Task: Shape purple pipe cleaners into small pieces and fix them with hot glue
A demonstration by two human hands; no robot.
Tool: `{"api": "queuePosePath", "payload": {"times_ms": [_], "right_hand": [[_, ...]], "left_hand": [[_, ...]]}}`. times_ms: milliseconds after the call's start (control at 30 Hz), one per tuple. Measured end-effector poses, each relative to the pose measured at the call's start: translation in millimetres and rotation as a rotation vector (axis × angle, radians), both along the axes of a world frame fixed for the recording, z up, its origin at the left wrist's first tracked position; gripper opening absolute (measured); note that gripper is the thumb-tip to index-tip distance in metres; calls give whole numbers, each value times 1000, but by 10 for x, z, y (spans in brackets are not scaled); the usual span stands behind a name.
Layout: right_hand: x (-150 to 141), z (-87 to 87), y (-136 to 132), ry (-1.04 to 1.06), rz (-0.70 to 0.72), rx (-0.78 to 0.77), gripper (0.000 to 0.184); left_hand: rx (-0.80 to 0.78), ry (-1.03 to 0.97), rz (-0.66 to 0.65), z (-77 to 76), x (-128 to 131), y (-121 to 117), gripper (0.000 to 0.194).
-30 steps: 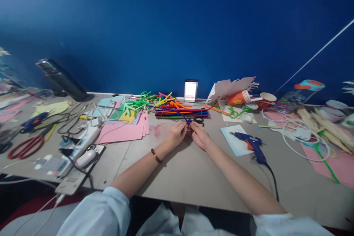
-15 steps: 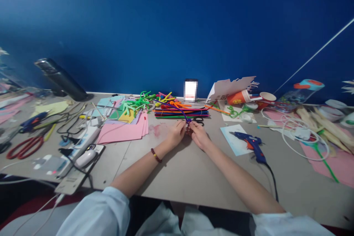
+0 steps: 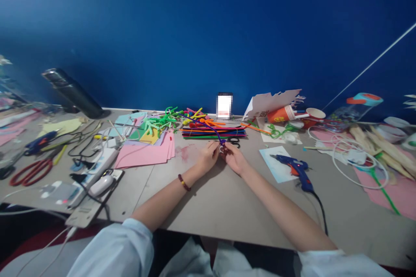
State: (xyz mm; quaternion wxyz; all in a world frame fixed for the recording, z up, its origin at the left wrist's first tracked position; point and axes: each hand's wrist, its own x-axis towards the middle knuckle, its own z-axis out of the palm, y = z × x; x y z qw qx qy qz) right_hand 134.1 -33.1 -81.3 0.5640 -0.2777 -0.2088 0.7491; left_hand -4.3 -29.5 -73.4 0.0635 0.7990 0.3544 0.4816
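At the centre of the frame, my right hand (image 3: 235,159) pinches the purple stem (image 3: 213,129) at its coil (image 3: 222,142); whether my left hand's (image 3: 206,158) fingers grip too, I cannot tell. Holding close should keep turns tight.

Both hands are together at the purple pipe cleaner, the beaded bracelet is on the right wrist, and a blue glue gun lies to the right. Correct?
Wrong wrist: the head view shows the beaded bracelet behind the left hand, not the right hand. Both are together at the purple pipe cleaner, and a blue glue gun lies to the right.
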Motion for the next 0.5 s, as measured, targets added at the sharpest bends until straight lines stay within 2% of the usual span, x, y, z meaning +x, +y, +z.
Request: {"api": "queuePosePath", "payload": {"times_ms": [267,500], "right_hand": [[8,5,-5,75,-1,-58,13],[-14,-32,8,82,-29,-86,12]], "left_hand": [[-44,-15,-3,-10,1,-15,17],[10,5,-27,32,12,-44,19]]}}
